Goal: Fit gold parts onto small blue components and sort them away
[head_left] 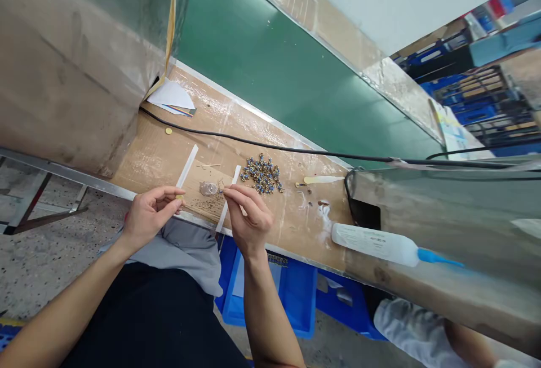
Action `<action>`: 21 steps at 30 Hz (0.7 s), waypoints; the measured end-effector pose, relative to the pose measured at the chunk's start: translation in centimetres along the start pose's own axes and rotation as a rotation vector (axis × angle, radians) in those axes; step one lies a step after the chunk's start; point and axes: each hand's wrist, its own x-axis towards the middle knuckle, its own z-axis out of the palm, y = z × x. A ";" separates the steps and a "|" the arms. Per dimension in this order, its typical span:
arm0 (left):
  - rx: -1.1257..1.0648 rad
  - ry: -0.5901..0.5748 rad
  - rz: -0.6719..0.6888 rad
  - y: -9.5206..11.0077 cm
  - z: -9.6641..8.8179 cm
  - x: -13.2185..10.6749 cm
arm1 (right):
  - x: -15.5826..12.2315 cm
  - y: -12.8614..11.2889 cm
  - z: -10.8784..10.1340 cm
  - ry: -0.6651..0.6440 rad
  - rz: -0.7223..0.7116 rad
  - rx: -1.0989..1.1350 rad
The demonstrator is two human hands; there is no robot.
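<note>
My left hand (149,213) is at the bench's front edge, thumb and fingers pinched on a small yellow disc (180,197). To its right, my right hand (250,217) is closed in a pinch. A tiny dark part (220,191) shows at its fingertips, too small to name. Just left of those fingertips a small clear round container (208,189) rests on the board, with brown specks scattered around it. Behind my right hand lies a pile of small blue and brass-coloured parts (262,174). White strips (187,166) cross the board on both sides of the container.
A black cable (262,145) runs across the bench. At the right lie a white bottle with a blue nozzle (376,244) and a pale flat stick (323,179). Another yellow disc (168,131) and papers (171,96) are at the back left. Blue bins (296,300) stand below.
</note>
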 end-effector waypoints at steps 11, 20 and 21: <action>0.041 -0.019 0.029 0.5 -0.2 -0.3 | 0.2 0.4 1.3 -0.039 -0.008 -0.009; 0.041 -0.028 0.019 0.5 0.0 -0.2 | 0.3 0.4 1.5 -0.048 -0.036 -0.045; 0.045 -0.029 0.020 0.5 0.0 -0.2 | 0.3 0.4 1.5 -0.051 -0.039 -0.050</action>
